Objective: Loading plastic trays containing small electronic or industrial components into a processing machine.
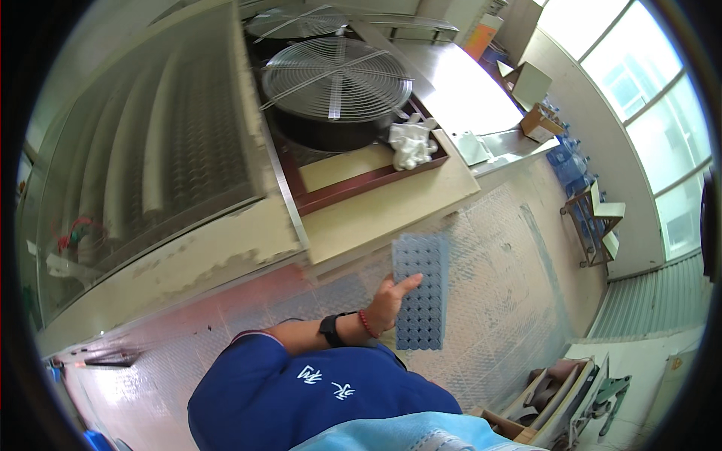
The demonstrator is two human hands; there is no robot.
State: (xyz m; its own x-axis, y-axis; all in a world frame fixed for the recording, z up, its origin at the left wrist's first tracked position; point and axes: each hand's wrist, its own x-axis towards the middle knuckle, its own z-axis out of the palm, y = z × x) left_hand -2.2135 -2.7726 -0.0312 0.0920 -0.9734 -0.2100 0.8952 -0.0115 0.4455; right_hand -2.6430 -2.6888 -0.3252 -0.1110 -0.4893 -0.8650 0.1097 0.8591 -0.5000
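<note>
My left hand comes across in front of my blue shirt and grips a long grey-blue plastic tray by its left edge. The thumb lies over the tray's face and the other fingers are hidden behind it. Rows of small round pockets cover the tray, which is held upright lengthwise; pale layers show along its right edge, but I cannot tell whether it is one tray or a stack. A dark watch and a red bead bracelet are on that wrist. My right hand is out of sight.
Ahead stands a machine with a round wire fan guard; white gloves lie on its dark red frame. At left is a large glazed hood. Blue water bottles and a cart line the right wall. A box of reels is lower right.
</note>
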